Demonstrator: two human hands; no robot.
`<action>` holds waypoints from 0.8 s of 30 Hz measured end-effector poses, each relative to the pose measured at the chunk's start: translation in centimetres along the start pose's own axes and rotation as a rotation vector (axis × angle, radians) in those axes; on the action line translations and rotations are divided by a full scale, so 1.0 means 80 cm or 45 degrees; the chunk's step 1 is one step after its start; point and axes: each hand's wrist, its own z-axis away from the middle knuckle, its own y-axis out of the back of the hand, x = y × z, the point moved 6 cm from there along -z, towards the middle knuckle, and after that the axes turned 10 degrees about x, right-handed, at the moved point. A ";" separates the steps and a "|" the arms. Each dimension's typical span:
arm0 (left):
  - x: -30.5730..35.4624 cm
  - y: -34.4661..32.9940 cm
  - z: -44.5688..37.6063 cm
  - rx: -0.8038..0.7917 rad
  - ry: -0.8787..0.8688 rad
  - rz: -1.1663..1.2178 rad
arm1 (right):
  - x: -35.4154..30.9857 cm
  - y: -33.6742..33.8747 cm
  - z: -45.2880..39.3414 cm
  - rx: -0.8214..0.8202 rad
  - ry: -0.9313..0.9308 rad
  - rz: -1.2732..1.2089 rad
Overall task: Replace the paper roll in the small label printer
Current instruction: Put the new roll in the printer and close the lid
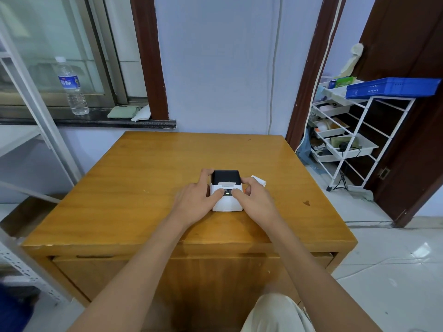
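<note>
A small label printer (226, 202), white body with a black lid, stands on the wooden table (143, 178). Its lid is down and a strip of white paper (226, 183) shows at the slot. My left hand (195, 198) grips the printer's left side, thumb on its top panel. My right hand (254, 196) holds the right side, thumb beside a small lit display. A white paper roll (259, 180) lies on the table just behind my right hand, partly hidden by it.
A water bottle (72, 87) and folded cloths (124, 111) sit on the window sill at the back left. A white wire rack (347, 140) with a blue tray (393, 87) stands to the right. Metal shelving (28, 111) is at the left.
</note>
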 end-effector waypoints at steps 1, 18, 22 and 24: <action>0.000 0.000 0.000 0.002 0.002 -0.002 | 0.000 0.001 -0.001 -0.018 -0.023 -0.027; 0.002 0.004 0.003 0.006 0.027 0.058 | -0.006 0.004 0.011 0.101 0.125 0.113; 0.002 0.006 0.003 0.016 0.036 0.066 | -0.004 0.003 0.011 0.111 0.134 0.112; 0.003 0.006 0.004 0.017 0.038 0.069 | -0.003 0.003 0.011 0.115 0.132 0.101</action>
